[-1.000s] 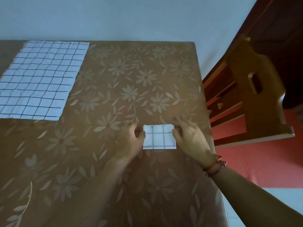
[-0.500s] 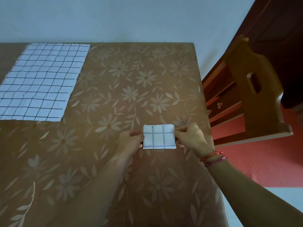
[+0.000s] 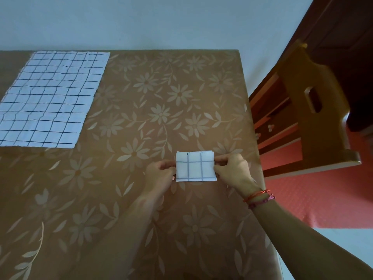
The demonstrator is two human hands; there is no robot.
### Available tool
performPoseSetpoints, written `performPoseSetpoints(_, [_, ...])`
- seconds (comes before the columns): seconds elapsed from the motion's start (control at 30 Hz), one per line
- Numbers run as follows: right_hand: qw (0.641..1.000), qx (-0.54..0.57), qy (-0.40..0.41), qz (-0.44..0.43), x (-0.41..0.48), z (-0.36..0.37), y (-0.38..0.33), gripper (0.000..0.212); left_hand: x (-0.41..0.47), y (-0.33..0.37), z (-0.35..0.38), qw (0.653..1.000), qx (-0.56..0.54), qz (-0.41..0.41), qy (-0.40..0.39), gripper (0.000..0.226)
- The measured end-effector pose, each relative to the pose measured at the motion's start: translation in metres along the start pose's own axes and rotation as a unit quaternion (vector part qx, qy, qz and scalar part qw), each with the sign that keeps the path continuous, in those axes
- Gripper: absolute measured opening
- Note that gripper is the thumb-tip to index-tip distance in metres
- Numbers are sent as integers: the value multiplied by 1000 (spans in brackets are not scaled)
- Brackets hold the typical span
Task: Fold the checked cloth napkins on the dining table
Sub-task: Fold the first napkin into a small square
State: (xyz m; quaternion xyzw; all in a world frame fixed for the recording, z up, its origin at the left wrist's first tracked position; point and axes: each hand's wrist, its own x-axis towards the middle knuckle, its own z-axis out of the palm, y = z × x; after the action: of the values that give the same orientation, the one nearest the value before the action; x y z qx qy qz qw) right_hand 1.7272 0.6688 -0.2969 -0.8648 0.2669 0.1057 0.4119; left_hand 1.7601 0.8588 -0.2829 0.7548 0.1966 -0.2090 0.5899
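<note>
Folded napkin (image 3: 195, 167) pinched at both ends.
I see my left hand (image 3: 161, 174) and right hand (image 3: 232, 170) pinching it on the counter (image 3: 141, 98); unfolded napkin (image 3: 50, 98) far left.

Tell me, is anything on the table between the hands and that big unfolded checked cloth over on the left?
Nothing visible. The left hand and right hand pinch the folded napkin by its side edges. Between them and the unfolded napkin at the far left lies only bare flowered tablecloth.
</note>
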Motion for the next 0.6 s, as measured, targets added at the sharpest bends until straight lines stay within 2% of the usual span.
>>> performPoseSetpoints(0.27, [1000, 6, 1, -4, -3, 0, 1, 32, -1, -2, 1, 1000, 9, 17, 1, 32])
performPoseSetpoints(0.47, [1000, 10, -4, -3, -9, -3, 2, 30, -9, -2, -7, 997, 61, 52, -20, 24])
performPoseSetpoints(0.6, [1000, 0, 0, -20, -23, -8, -5, 34, -19, -12, -26, 992, 106, 64, 6, 15])
